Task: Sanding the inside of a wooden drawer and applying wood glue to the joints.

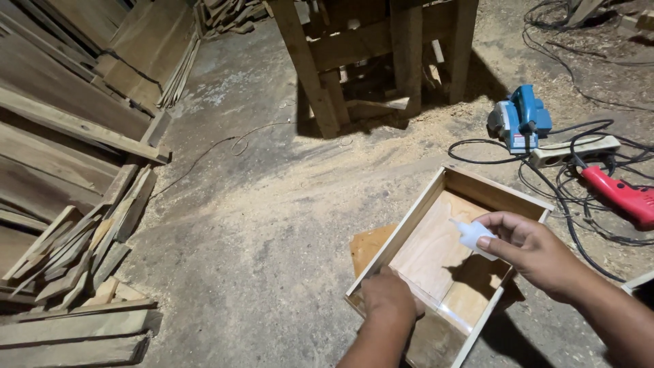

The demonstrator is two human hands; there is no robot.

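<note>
Left hand (pixel 387 294) presses flat on near edge of wooden tray (pixel 446 262) on floor, fingers together. Right hand (pixel 531 249) pinches glue bottle (pixel 472 236), nozzle aimed left over tray's middle.

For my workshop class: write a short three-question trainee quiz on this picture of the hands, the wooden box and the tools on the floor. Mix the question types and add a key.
1. True or false: the right hand holds a small white squeeze bottle over the open wooden box.
2. Where does the left hand rest? A) on the box's near wall B) on the blue power planer C) on the stacked planks
3. Fill in: the red power tool lies on the floor to the ____ of the box.

Key: 1 true; 2 A; 3 right.
</note>
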